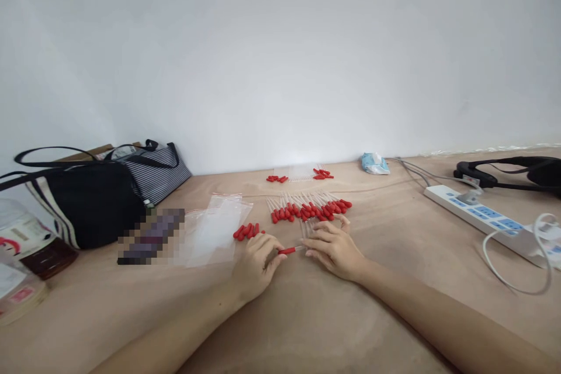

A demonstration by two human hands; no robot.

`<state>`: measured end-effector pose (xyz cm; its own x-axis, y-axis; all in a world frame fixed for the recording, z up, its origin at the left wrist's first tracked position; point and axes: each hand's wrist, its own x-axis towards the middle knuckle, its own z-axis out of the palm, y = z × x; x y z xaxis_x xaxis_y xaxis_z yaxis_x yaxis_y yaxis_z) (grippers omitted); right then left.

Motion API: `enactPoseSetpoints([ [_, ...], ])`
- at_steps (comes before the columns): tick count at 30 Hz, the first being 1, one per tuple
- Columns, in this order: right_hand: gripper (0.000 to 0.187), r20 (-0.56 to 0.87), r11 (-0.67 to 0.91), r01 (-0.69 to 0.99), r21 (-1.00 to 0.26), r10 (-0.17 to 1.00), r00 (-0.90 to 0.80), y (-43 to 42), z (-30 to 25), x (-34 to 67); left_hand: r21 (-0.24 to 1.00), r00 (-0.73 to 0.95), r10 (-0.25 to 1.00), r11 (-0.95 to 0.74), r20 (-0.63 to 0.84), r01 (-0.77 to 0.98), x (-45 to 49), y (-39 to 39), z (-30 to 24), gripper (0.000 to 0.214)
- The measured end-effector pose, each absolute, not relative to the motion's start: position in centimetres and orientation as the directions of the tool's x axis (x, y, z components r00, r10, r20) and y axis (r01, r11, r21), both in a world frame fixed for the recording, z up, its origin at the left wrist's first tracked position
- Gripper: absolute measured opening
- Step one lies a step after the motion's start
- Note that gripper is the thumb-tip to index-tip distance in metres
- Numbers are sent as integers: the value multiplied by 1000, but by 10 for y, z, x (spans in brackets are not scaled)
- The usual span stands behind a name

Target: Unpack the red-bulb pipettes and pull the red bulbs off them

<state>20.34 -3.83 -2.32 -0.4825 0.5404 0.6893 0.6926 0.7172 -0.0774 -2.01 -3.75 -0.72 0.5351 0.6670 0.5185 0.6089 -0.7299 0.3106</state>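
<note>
Between my hands is a glass dropper, its red rubber bulb [287,250] joined to or meeting a clear glass tube [300,248]. My left hand [258,263] pinches the bulb's left end. The fingers of my right hand [336,250] close on the tube end and partly hide it. Just beyond them, a few bare glass tubes [305,228] lie on the table. A row of droppers with red bulbs [307,210] spreads behind, glass ends pointing away. Several loose red bulbs [246,231] lie beside my left hand.
Clear zip bags [217,231] lie left, near a pixelated dark object [153,236]. Further left are a black bag [100,204], a striped bag [158,172] and bottles [33,239]. A power strip [477,216], tissue pack [374,163] and black headset [526,174] are right. More red bulbs [323,174] lie near the wall.
</note>
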Motion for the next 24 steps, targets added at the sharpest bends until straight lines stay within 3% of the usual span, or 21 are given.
enactPoseSetpoints([
  [8, 19, 690, 723, 688, -56, 526, -497, -46, -28, 195, 377, 605, 654, -756, 454, 535, -13, -38, -10, 19],
  [15, 23, 646, 773, 628, -89, 524, -555, -49, -25, 196, 274, 618, 578, -809, 533, 520, -19, -39, -16, 27],
  [24, 24, 664, 700, 677, -226, 619, -419, -48, -25, 202, 320, 484, 672, -714, 561, 622, -35, -39, -9, 24],
])
